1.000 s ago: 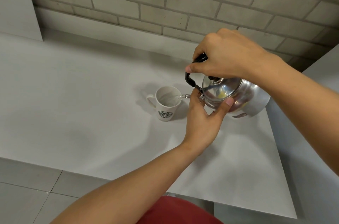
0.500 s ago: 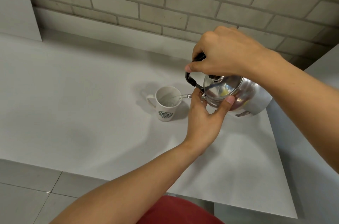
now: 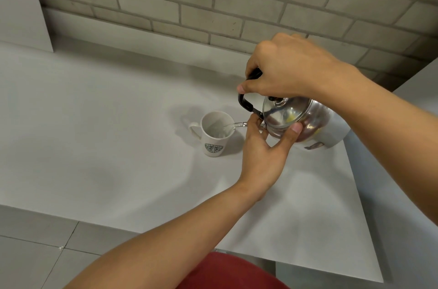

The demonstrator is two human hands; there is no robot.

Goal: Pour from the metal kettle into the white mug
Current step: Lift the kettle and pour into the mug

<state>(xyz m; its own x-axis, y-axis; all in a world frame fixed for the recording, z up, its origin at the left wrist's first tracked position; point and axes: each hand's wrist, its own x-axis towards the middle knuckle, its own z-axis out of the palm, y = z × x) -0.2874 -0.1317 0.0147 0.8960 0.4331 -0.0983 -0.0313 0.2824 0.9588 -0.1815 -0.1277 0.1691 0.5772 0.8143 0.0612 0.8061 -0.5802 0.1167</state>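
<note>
A shiny metal kettle (image 3: 310,120) is tilted to the left above the table, its thin spout over the rim of the white mug (image 3: 214,134). A clear stream of water runs from the spout into the mug. My right hand (image 3: 289,68) grips the kettle's black handle from above. My left hand (image 3: 267,149) is under the kettle's front, thumb and fingers pressed against the lid and body. The mug stands upright with a green round logo facing me and its handle pointing left.
The white table (image 3: 118,146) ends at a front edge near me, with grey floor tiles (image 3: 35,253) below. A brick wall (image 3: 213,4) runs along the back. A second white surface (image 3: 403,194) adjoins on the right. Red cloth (image 3: 237,274) shows at the bottom.
The kettle has stayed tilted over the mug with water still running. Both hands hold almost the same place; the kettle sits very slightly higher and further right.
</note>
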